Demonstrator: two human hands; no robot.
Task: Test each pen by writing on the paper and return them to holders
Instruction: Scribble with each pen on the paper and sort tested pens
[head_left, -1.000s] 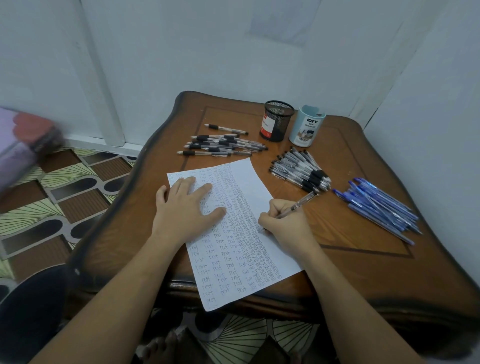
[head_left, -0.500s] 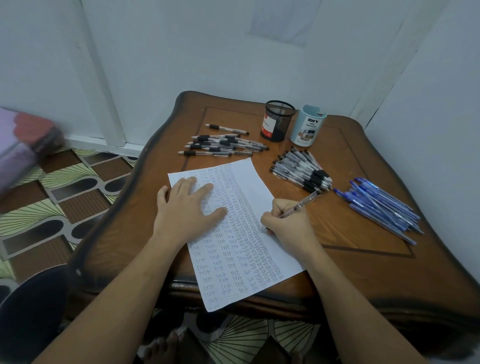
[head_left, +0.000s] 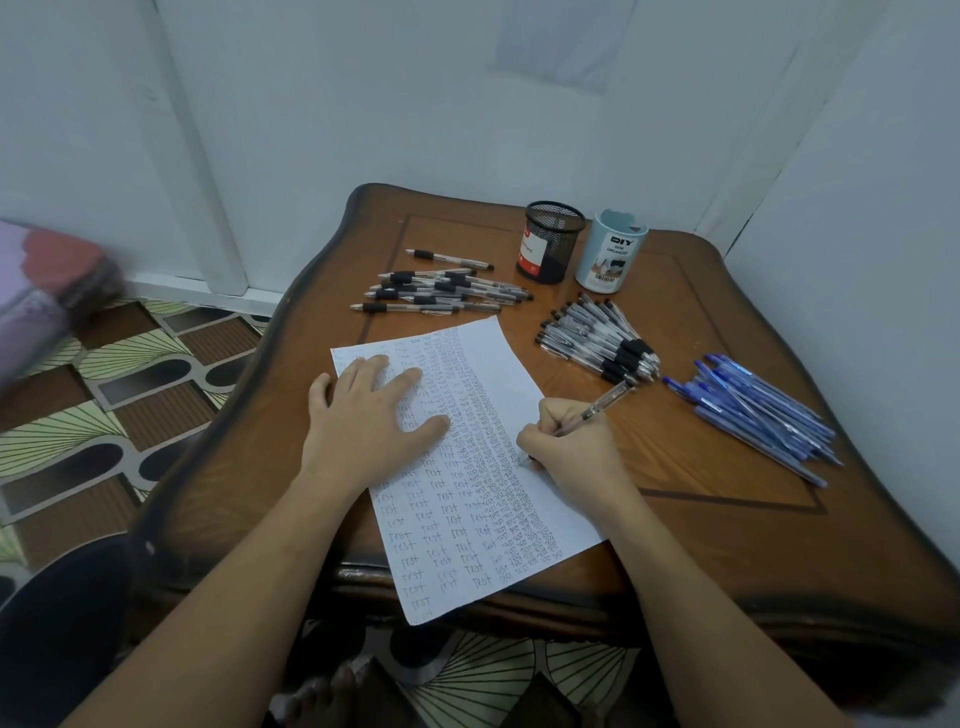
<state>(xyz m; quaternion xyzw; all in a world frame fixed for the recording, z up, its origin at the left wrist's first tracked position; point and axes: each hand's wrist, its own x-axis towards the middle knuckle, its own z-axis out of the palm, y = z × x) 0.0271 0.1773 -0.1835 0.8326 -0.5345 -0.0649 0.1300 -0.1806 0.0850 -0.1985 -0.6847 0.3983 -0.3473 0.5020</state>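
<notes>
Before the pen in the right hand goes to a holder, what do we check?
1. Grip: right hand holds the pen, tip down at the paper: ok.
2. Sheet steady: left hand lies flat on the paper: ok.
3. Fresh ink from this pen: cannot tell, lost in the dense writing beside the hand.
4. Black mesh holder upright, no pens sticking out: ok.
5. Light blue holder upright, mouth unblocked: ok.

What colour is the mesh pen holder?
The mesh holder is black; head view shows it.
</notes>
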